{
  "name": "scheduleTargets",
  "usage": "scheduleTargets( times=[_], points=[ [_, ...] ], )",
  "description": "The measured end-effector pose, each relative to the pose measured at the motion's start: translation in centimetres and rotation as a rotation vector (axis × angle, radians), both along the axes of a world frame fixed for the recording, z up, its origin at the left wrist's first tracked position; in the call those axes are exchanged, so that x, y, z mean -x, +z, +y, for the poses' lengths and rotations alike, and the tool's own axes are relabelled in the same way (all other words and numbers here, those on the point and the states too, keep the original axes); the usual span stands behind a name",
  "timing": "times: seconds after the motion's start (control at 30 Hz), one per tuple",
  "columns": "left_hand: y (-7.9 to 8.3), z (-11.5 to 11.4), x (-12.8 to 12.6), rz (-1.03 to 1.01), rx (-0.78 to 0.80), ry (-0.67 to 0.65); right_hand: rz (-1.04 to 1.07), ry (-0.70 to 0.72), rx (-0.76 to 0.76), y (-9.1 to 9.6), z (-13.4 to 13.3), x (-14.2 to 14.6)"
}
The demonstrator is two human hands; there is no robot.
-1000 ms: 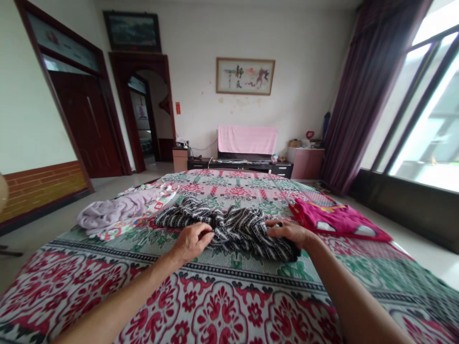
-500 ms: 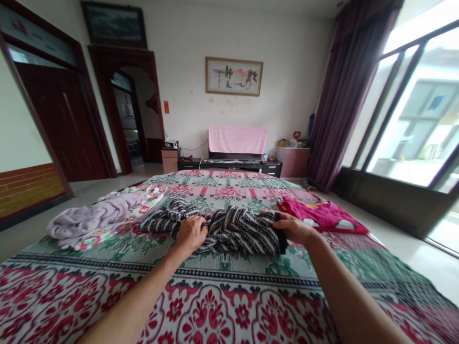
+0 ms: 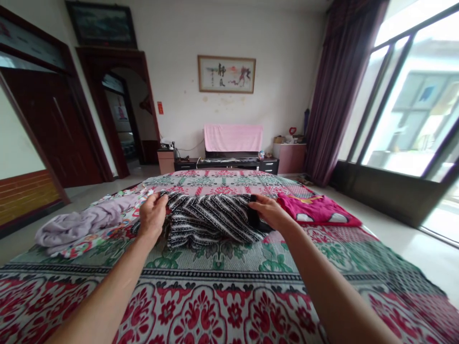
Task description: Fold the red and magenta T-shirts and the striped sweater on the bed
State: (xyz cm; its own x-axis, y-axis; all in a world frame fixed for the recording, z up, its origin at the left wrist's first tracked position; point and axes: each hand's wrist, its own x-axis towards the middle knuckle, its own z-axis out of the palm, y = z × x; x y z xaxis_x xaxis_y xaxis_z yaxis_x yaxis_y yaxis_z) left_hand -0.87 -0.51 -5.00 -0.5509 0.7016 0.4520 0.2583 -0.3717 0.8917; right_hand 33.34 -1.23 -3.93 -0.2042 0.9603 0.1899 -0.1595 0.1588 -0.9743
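Note:
A black-and-white striped garment [image 3: 210,220] lies on the patterned bedspread [image 3: 229,291] and is lifted at its far edge. My left hand [image 3: 152,217] grips its left corner and my right hand [image 3: 270,212] grips its right corner, with the cloth stretched between them. Both hands are closed on the fabric.
A crumpled lilac cloth [image 3: 79,224] on a flowered piece lies at the left of the bed. A folded pink garment [image 3: 317,210] lies at the right. Beyond the bed stand a low cabinet with a pink towel [image 3: 233,138], dark doors at left, a window and purple curtain at right.
My hands have moved apart and up, taking the striped garment by its two corners and lifting and spreading it. The camera has turned slightly to the right.

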Motion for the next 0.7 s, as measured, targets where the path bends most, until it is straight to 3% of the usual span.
scheduleTargets(
  times=[0.17, 0.37, 0.57, 0.7],
  points=[
    [0.5, -0.2, 0.3, -0.115, -0.056, -0.025, -0.108, -0.080, -0.216, 1.1, 0.2, 1.5],
    [0.6, -0.4, -0.2, -0.129, -0.070, -0.103, -0.437, -0.225, -0.400, 1.3, 1.0, 0.4],
    [2.1, -2.2, -2.2, -0.094, -0.003, -0.401, -0.725, -0.394, -0.503, 2.4, -0.4, 0.8],
    [3.6, -4.7, -4.9, 0.101, 0.067, -0.552, -0.669, -0.252, -0.692, 2.8, -3.0, 4.8]
  ],
)
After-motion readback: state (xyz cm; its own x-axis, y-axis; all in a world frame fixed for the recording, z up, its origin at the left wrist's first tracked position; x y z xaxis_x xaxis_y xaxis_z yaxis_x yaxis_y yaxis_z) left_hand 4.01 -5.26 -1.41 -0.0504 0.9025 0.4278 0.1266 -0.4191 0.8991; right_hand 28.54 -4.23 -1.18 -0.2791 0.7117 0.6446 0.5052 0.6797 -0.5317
